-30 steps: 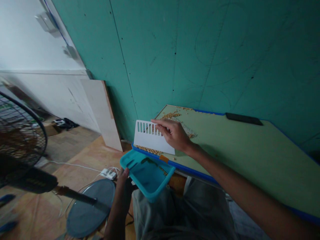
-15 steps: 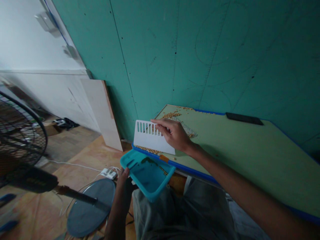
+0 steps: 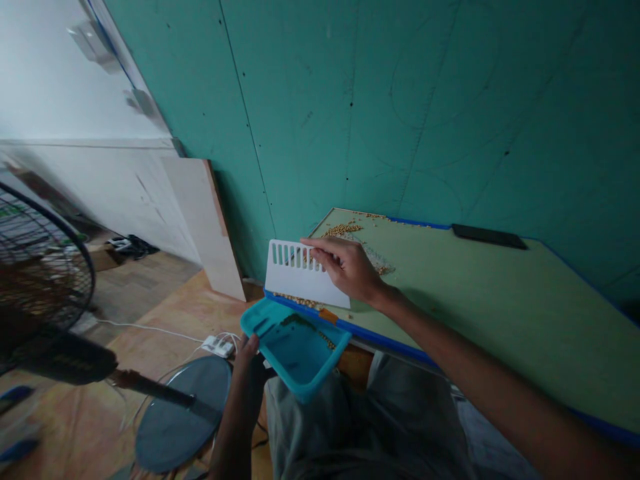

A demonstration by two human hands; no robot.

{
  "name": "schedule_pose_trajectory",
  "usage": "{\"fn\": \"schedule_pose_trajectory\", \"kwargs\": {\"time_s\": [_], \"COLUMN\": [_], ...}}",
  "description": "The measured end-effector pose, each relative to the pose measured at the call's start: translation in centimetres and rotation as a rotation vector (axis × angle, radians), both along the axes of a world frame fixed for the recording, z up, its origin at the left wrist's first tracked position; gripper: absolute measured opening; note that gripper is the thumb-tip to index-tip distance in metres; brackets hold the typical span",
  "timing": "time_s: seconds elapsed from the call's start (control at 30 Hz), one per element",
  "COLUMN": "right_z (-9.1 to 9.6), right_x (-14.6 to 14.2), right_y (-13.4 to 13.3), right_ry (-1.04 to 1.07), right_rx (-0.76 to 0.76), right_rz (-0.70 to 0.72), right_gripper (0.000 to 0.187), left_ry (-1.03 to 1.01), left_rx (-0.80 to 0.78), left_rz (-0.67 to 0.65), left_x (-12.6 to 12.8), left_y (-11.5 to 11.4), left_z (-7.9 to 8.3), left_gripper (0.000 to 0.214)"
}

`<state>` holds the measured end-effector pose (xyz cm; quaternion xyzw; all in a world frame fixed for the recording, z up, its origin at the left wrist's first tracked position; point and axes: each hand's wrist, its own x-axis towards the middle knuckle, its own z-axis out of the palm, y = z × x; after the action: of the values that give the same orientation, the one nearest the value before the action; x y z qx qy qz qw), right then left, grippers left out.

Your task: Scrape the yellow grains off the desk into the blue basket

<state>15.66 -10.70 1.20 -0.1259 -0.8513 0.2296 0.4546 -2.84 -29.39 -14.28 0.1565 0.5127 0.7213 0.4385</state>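
My right hand [image 3: 345, 265] grips a white slotted plastic scraper [image 3: 306, 283] by its slotted top, holding it tilted upright on the pale green tabletop [image 3: 465, 307]. Along the scraper's lower edge, dried soybeans [image 3: 300, 301] lie against the table's blue edging. Below that edge, my left hand [image 3: 247, 351] holds a turquoise plastic tray [image 3: 300, 387] by its left rim. Some beans and darker bits lie inside the tray. More soybeans [image 3: 345, 229] form a small heap at the table's far left corner, with pale debris beside it.
A black flat bar [image 3: 489, 237] lies at the table's back edge, against the green wall [image 3: 310, 120]. On the left stand a fan [image 3: 45, 287] and a leaning board [image 3: 205, 227]. A white power strip [image 3: 218, 347] with cords rests on the floor.
The scraper has shifted very slightly left toward the blue edge, covering a little more of the bean row. Both hands and the tray stay almost where they were.
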Motion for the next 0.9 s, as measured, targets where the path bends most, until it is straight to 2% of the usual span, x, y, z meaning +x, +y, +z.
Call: {"fn": "schedule_pose_trajectory", "kwargs": {"time_s": [0.43,0.57,0.73,0.9], "right_z": [-0.1,-0.2,-0.5,-0.4], "right_x": [-0.1,-0.2,-0.3,-0.3], "right_y": [-0.2,-0.4,-0.4,-0.5], "right_ry": [-0.009,0.007,-0.009,-0.004], "right_rx": [0.001,0.012,0.014,0.018], "right_rz": [-0.035,-0.026,-0.043,-0.042], "right_gripper": [0.035,0.036,0.038,0.038], "left_ry": [-0.016,-0.029,-0.024,-0.032], "left_rx": [-0.024,-0.033,-0.070,-0.050], "left_rz": [-0.013,-0.012,0.050,0.020], "left_x": [0.6,0.4,0.4,0.5], "left_y": [-0.5,-0.4,-0.3,-0.4], "left_z": [0.8,0.4,-0.4,-0.7], "left_gripper": [0.077,0.074,0.075,0.081]}}
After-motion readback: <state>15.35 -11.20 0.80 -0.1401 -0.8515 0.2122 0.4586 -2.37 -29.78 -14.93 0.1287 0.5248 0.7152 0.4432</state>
